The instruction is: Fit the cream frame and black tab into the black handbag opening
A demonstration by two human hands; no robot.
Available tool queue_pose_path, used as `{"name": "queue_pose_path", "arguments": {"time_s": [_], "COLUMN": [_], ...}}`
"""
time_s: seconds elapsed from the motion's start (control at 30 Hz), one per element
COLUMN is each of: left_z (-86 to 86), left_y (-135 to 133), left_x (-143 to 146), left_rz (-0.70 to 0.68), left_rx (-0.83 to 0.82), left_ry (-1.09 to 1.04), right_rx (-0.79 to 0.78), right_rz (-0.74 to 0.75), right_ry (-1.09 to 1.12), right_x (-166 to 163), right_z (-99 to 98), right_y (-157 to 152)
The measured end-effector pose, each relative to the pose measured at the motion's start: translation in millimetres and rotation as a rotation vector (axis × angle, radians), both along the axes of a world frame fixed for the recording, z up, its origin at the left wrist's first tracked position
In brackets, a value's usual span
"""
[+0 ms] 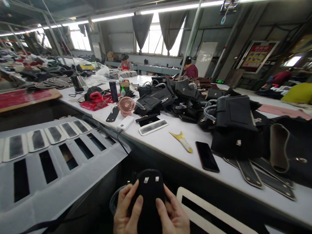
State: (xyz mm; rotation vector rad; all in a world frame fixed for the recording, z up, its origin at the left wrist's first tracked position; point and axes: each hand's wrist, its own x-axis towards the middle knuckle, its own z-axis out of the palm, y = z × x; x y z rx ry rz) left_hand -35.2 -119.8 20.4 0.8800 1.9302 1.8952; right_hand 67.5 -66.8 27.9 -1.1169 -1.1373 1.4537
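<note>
Left hand (126,216), right hand (176,221): both clamped on black piece (150,197) | red poster (257,56): lettering too small to read

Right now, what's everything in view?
Boxy handbags: several, black, right
Long table: one, white, centre to right
Round fan: one, pink, left of handbags
Rectangular phone: one, black, table's near edge
Flat pointed tool: one, yellow, left of phone
Crumpled plastic bag: one, red, left of fan
Framed rectangular panels: several, white-bordered, left
Heaped materials: many, mixed colours, far left
Other people: at least three, mixed clothing colours, background
Rounded two-tabbed piece: one, black, bottom centre
Left hand: one, bare, piece's left edge
Right hand: one, bare, piece's right edge
</note>
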Motion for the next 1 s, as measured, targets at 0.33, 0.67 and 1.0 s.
{"name": "queue_pose_path", "arguments": {"time_s": [0.33, 0.67, 1.0], "left_z": [35.6, 27.0, 29.5], "left_y": [27, 18, 15], "left_x": [-33, -25, -29], "left_rz": [-0.489, -0.502, -0.585], "left_rx": [-0.086, 0.012, 0.023], "left_ry": [-0.167, -0.182, -0.077], "right_rx": [0.164, 1.099, 1.056], "right_rz": [0.17, 0.179, 0.166], "right_ry": [-0.264, -0.698, -0.405], "right_x": [18, 18, 9], "right_z": [-6.2, 33.3, 38.3], "right_y": [-5, 38, 28]}}
